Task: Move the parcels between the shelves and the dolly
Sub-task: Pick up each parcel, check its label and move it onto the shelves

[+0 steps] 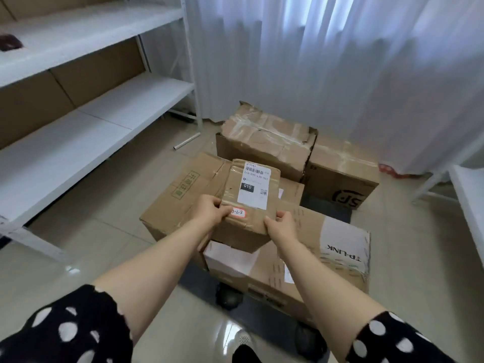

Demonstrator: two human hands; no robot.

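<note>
Centre of frame: parcel (248,203) over the boxes (337,239) stacked on the dolly (326,208); contact with them cannot be told. Left hand (212,211) and right hand (282,224) each grip 1 near corner, fingers curled round the edge. Taped cardboard, probably stiff and light. The tape may be slick, so hold edges, not the label (255,186). Shelves (78,142) at left.

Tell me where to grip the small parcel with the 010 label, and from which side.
Take the small parcel by its left and right side faces at the close end, coming from the near side, as the left hand and right hand do. It is label-up above the larger boxes, so those faces are free.
</note>
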